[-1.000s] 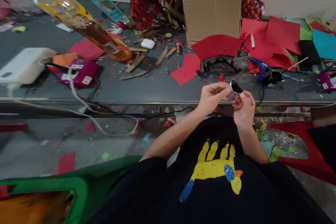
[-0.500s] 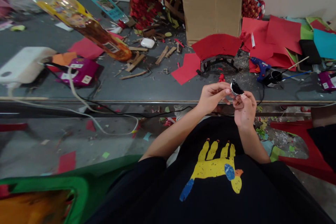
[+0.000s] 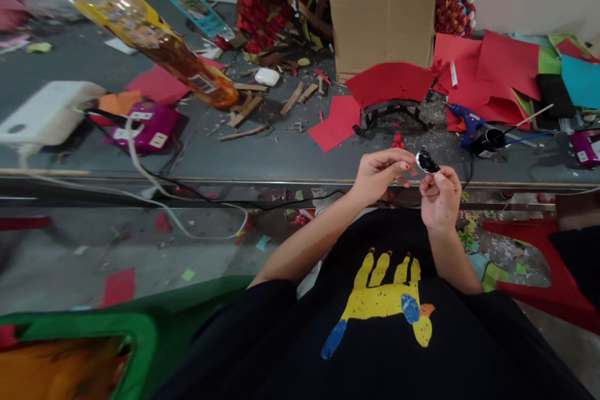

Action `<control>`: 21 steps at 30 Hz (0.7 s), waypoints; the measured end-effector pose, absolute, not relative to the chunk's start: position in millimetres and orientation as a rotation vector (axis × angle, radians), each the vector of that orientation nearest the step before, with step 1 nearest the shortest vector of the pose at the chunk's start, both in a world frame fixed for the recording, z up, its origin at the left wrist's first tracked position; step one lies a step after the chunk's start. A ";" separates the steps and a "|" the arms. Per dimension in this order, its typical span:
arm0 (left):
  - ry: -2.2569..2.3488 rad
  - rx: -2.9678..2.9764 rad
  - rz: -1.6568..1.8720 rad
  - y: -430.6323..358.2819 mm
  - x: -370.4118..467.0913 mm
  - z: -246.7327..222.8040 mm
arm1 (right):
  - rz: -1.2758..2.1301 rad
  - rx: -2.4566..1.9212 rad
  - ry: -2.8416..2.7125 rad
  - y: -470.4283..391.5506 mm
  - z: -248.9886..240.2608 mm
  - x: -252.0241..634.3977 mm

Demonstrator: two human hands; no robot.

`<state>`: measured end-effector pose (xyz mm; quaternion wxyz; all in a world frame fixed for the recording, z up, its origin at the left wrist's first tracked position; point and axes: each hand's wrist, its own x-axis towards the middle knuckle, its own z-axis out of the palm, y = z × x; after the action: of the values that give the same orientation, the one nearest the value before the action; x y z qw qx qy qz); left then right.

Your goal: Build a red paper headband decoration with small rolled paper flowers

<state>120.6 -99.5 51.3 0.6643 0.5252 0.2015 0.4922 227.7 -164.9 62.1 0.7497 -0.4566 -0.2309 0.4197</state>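
Observation:
My right hand (image 3: 440,195) pinches the lower right end of a small white piece (image 3: 426,161) with a glossy black face, held above the table's front edge. My left hand (image 3: 383,174) is just left of the piece, its fingers apart and the fingertips close to the white rim; whether they touch it is hard to tell. Behind the hands lies a curved red sheet (image 3: 390,82) over a dark curved frame (image 3: 394,114). A black pot (image 3: 487,144) with two thin sticks stands right of my hands, beside a blue glue gun (image 3: 465,122).
A tall cardboard piece (image 3: 384,9) stands at the back. Red paper (image 3: 509,65) and a black phone-like object (image 3: 554,95) lie right. At left are a tilted bottle (image 3: 164,44), wood scraps (image 3: 246,110), a purple box (image 3: 152,128) and cables. A green chair (image 3: 154,337) is below left.
My right hand has moved slightly right with the black-and-white piece, away from my left hand. The left fingers, earlier at the piece's edge, have loosened. The view has shifted slightly.

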 end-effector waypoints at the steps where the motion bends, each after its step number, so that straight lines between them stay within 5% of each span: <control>1: 0.472 1.191 1.115 -98.9 119.2 49.1 | 0.909 -0.996 -0.497 -164.2 61.0 230.0; 11: 1.088 1.644 1.202 -56.7 57.6 36.8 | 0.795 -0.991 -0.359 -119.9 45.0 281.2; 15: 1.672 2.027 0.817 -12.4 18.3 42.3 | 0.770 -1.023 -0.393 -103.3 38.4 290.3; 21: 1.829 2.018 0.397 50.8 15.6 49.3 | 0.732 -1.062 -0.400 -97.6 29.2 289.5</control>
<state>15.6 50.8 49.3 0.1934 0.7192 0.6521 0.1417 289.5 -97.6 29.2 0.7804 -0.4917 -0.1853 0.3388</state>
